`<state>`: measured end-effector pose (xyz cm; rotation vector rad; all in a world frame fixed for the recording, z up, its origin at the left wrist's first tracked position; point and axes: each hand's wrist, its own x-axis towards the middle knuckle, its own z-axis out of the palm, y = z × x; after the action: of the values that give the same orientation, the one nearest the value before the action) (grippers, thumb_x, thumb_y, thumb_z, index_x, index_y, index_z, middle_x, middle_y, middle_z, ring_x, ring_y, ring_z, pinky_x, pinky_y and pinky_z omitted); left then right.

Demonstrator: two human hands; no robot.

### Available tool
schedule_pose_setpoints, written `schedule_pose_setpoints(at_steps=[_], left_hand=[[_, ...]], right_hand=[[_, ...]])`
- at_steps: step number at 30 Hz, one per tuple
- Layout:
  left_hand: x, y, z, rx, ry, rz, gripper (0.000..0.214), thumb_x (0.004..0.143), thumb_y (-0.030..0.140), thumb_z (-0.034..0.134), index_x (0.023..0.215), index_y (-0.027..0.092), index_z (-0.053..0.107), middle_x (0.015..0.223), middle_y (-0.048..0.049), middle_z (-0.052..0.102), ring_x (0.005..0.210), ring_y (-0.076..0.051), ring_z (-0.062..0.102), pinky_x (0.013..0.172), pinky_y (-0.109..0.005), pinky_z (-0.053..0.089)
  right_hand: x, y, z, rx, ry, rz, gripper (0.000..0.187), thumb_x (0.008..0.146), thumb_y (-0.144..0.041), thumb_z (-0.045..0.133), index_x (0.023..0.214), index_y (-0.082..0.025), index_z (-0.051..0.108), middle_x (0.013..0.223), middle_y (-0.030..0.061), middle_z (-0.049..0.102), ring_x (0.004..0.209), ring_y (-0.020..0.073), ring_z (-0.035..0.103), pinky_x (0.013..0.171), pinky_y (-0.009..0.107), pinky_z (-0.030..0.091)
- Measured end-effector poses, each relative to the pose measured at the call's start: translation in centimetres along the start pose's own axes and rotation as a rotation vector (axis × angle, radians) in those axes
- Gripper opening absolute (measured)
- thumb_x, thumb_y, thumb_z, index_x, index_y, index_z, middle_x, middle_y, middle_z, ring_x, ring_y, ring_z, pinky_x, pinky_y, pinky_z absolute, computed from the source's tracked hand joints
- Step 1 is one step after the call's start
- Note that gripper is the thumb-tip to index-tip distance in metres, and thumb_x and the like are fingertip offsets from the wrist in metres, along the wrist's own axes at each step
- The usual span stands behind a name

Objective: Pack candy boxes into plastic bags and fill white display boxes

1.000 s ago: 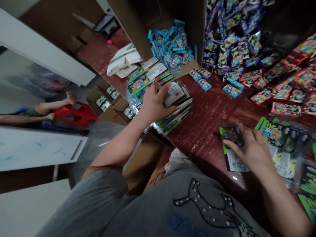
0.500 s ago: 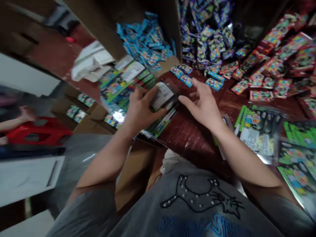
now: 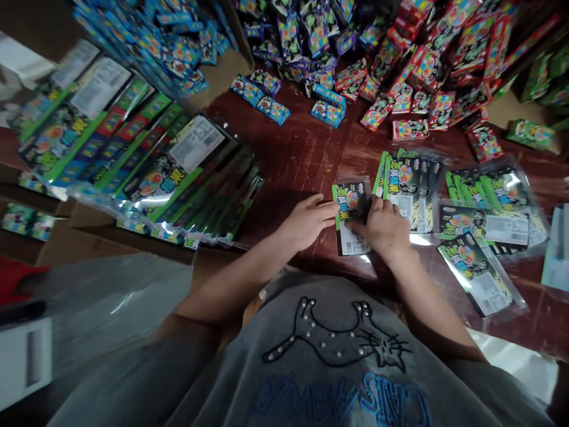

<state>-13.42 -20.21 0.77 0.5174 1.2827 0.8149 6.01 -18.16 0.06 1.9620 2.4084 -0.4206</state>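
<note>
A flat clear plastic bag (image 3: pixel 352 204) with a black and green printed header and a white label lies on the dark red table in front of me. My right hand (image 3: pixel 387 230) is closed on its right side, thumb across the front and fingers curled near the edge. From the other side, my left hand (image 3: pixel 309 222) reaches with outstretched fingers to the bag's left edge, its fingertips at the green strip. Just right of my right hand lies a stack of similar bags (image 3: pixel 418 184).
Filled bags (image 3: pixel 191 172) stand in a row at the left. Small blue packets (image 3: pixel 178 35), purple packets (image 3: pixel 306 35), red packets (image 3: pixel 444 53) and green packets (image 3: pixel 531 133) are heaped along the back. More flat bags (image 3: pixel 482 273) lie on the right, near the table edge.
My left hand has left the filled bags on the left, and both hands are now at a flat bag in front of me. The view has swung to the right.
</note>
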Motion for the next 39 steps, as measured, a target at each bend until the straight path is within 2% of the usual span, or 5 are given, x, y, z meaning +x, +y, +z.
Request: schedule_pose_setpoints(at_steps=[8, 14, 25, 33, 39], left_hand=[[1.1, 2.5, 4.1, 0.534, 0.008, 0.189, 0.031, 0.082, 0.035, 0.082, 0.108, 0.019, 0.077, 0.093, -0.0044, 0.075, 0.089, -0.02, 0.069, 0.09, -0.037, 0.057], [4.5, 2.3, 2.7, 0.663, -0.079, 0.497, 0.04, 0.071, 0.061, 0.076, 0.089, 0.026, 0.073, 0.096, -0.0078, 0.081, 0.1, -0.036, 0.077, 0.098, -0.048, 0.062], [2.0, 3.2, 1.7, 0.66, -0.13, 0.663, 0.053, 0.075, 0.073, 0.079, 0.106, 0.03, 0.083, 0.106, -0.0037, 0.087, 0.114, -0.035, 0.083, 0.099, -0.037, 0.068], [1.2, 3.5, 1.5, 0.591, -0.06, 0.716, 0.042, 0.088, 0.063, 0.072, 0.109, 0.028, 0.081, 0.106, -0.0023, 0.087, 0.101, -0.031, 0.084, 0.092, -0.035, 0.068], [-1.8, 4.2, 0.5, 0.816, -0.02, 0.74, 0.029, 0.098, 0.043, 0.061, 0.114, 0.027, 0.079, 0.107, -0.0025, 0.087, 0.096, -0.024, 0.083, 0.088, -0.03, 0.061]], right_hand=[[-0.7, 0.2, -3.3, 0.284, -0.262, 0.114, 0.065, 0.094, -0.033, 0.076, 0.148, -0.005, 0.052, 0.144, 0.0355, 0.065, 0.137, 0.0455, 0.064, 0.11, 0.06, 0.055], [0.4, 1.3, -4.7, 0.326, 0.032, -0.063, 0.055, 0.08, -0.04, 0.092, 0.128, -0.028, 0.068, 0.13, 0.0067, 0.078, 0.121, 0.0267, 0.075, 0.101, 0.035, 0.062], [1.2, 3.9, -5.5, 0.47, 0.306, -0.293, 0.079, 0.072, -0.055, 0.101, 0.132, -0.018, 0.066, 0.127, 0.0131, 0.072, 0.12, 0.0305, 0.071, 0.103, 0.043, 0.062], [0.8, 2.0, -3.9, 0.318, 0.67, -0.426, 0.036, 0.1, -0.029, 0.076, 0.134, -0.02, 0.067, 0.118, 0.0126, 0.077, 0.108, 0.027, 0.076, 0.094, 0.042, 0.068], [0.8, 1.5, -6.0, 0.507, 0.456, -0.493, 0.041, 0.098, -0.045, 0.08, 0.129, -0.021, 0.069, 0.12, 0.0143, 0.077, 0.115, 0.0308, 0.074, 0.102, 0.05, 0.064]])
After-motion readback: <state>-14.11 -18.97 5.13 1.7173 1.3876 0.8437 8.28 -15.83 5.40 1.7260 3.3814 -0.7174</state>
